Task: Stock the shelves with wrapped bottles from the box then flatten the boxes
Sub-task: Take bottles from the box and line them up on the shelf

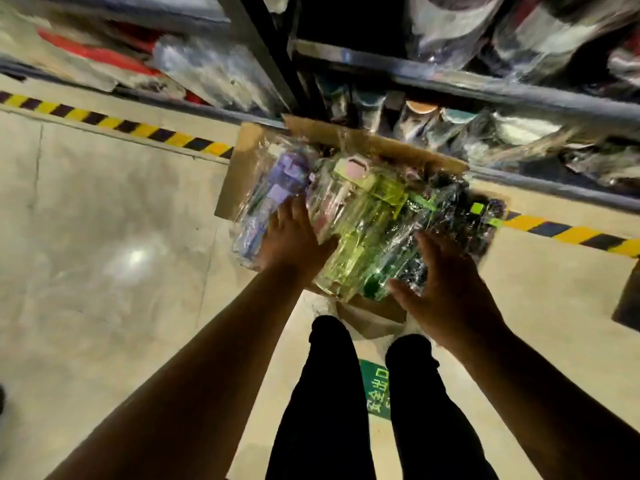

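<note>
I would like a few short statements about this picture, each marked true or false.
1. The box holds wrapped bottles. True.
2. The purple bottle lies on the right side of the box. False: it lies on the left, beside the left hand.
3. The right hand reaches toward the dark bottles. True.
4. The floor tape is red and white. False: it is yellow and black.
5. The box is flattened. False: it stands open and full.
</note>
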The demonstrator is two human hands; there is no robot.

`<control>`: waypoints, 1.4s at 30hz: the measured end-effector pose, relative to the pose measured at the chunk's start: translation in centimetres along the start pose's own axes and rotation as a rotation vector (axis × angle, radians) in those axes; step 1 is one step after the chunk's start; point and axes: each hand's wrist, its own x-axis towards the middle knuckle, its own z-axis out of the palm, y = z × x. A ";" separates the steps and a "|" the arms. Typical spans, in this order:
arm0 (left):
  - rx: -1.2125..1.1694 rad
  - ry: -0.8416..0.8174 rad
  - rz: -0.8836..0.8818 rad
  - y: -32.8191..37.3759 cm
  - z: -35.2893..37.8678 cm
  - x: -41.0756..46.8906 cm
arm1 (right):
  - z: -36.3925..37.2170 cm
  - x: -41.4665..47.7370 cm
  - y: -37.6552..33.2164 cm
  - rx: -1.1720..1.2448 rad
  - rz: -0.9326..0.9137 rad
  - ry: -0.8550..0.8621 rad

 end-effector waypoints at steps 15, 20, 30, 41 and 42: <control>-0.306 0.034 0.051 -2.9 2.2 1.9 | 8.7 7.2 -2.6 0.447 0.336 0.089; -0.351 0.052 0.037 -6.4 0.5 1.0 | 10.9 9.5 -5.9 0.637 0.554 0.145; -0.521 0.047 -0.015 -10.7 2.0 0.9 | 14.9 14.4 -7.8 0.738 0.813 0.333; -0.657 0.014 0.056 -9.4 -1.4 -2.0 | 13.6 8.4 -7.8 0.850 0.626 0.424; -0.669 0.008 0.058 -9.0 -2.4 -2.6 | 12.7 6.9 -8.1 0.875 0.601 0.420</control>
